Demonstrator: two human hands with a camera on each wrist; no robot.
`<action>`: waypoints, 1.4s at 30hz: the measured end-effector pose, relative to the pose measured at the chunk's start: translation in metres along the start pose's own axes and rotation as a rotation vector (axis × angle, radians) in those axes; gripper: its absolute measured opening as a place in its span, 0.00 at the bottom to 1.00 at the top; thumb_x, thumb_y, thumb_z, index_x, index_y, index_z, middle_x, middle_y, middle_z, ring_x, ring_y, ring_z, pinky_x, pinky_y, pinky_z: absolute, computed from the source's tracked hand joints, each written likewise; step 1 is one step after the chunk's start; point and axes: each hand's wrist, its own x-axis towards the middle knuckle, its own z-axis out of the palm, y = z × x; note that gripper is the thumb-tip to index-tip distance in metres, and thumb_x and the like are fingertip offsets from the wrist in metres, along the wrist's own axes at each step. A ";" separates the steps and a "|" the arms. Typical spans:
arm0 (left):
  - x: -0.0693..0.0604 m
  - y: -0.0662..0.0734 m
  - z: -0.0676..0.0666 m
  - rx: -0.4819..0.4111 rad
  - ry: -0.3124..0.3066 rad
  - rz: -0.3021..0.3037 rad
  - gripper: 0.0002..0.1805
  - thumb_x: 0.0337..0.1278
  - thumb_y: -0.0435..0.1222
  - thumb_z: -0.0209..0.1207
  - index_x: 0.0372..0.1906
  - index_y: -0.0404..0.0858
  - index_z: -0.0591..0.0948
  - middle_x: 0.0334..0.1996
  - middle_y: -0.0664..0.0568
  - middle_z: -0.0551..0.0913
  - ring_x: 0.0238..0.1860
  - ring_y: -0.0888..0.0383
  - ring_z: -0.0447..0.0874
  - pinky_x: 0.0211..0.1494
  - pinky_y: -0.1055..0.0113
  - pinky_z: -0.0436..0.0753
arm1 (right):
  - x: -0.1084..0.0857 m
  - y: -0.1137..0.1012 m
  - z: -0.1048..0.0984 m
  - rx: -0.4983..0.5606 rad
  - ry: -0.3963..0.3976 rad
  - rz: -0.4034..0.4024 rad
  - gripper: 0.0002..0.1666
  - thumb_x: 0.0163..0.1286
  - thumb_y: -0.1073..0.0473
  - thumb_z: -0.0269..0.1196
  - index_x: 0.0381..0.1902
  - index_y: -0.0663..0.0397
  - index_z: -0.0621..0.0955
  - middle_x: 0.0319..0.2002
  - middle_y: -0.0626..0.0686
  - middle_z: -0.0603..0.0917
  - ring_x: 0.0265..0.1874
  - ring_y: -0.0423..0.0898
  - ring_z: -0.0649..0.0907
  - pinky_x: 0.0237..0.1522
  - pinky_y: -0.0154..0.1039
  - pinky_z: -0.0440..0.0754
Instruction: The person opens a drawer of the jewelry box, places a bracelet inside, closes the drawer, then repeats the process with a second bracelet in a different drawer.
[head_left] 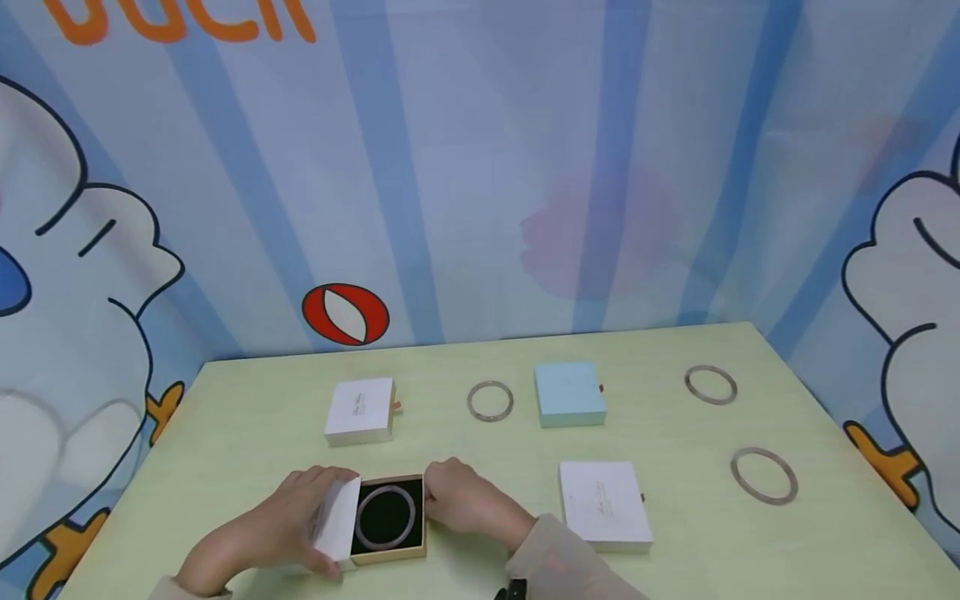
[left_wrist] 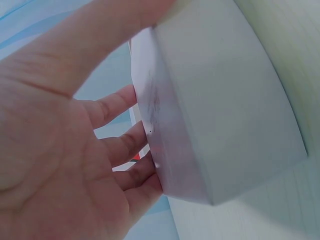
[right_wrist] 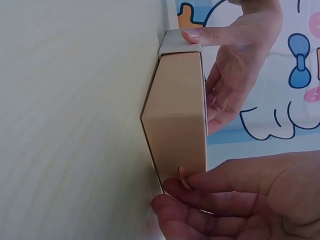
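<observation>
A white sliding box sleeve (head_left: 337, 518) lies near the front of the table, its tan drawer (right_wrist: 177, 110) pulled out to the right. On the drawer's dark lining rests a greyish bangle (head_left: 412, 515). My left hand (head_left: 281, 522) grips the sleeve, thumb on the near side and fingers over the top and far side. At the drawer's right end my right hand (head_left: 468, 497) pinches a small ribbon tab (right_wrist: 184, 177) between thumb and forefinger, seen in the right wrist view. In the left wrist view, the sleeve's white side (left_wrist: 225, 100) hides the drawer.
A white box (head_left: 360, 411) stands at the back left, a light blue box (head_left: 570, 395) at the back middle, and another white box (head_left: 606, 506) right of my right hand. Loose bangles lie behind (head_left: 491, 402) and at the right, one far (head_left: 711, 385), one nearer (head_left: 763, 476).
</observation>
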 end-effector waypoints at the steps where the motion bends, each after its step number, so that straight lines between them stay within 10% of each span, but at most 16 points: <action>1: -0.001 0.000 0.000 0.000 0.003 -0.004 0.59 0.21 0.51 0.84 0.67 0.36 0.68 0.58 0.44 0.73 0.55 0.43 0.67 0.56 0.38 0.69 | 0.001 0.000 0.000 0.005 -0.004 0.001 0.29 0.66 0.72 0.58 0.08 0.50 0.63 0.06 0.41 0.56 0.07 0.36 0.59 0.14 0.29 0.57; 18: 0.001 0.001 0.002 -0.053 -0.004 -0.122 0.58 0.21 0.50 0.84 0.67 0.40 0.69 0.59 0.47 0.73 0.53 0.46 0.67 0.56 0.37 0.72 | 0.003 0.000 0.005 0.001 0.002 0.012 0.27 0.63 0.74 0.62 0.09 0.50 0.68 0.08 0.42 0.61 0.09 0.36 0.63 0.14 0.29 0.59; 42: 0.002 -0.001 0.001 -0.026 -0.006 -0.038 0.59 0.22 0.49 0.84 0.67 0.38 0.68 0.59 0.44 0.73 0.55 0.43 0.67 0.55 0.37 0.70 | 0.000 -0.001 0.003 0.010 0.036 -0.001 0.26 0.63 0.74 0.62 0.09 0.50 0.68 0.08 0.42 0.62 0.09 0.37 0.63 0.15 0.30 0.60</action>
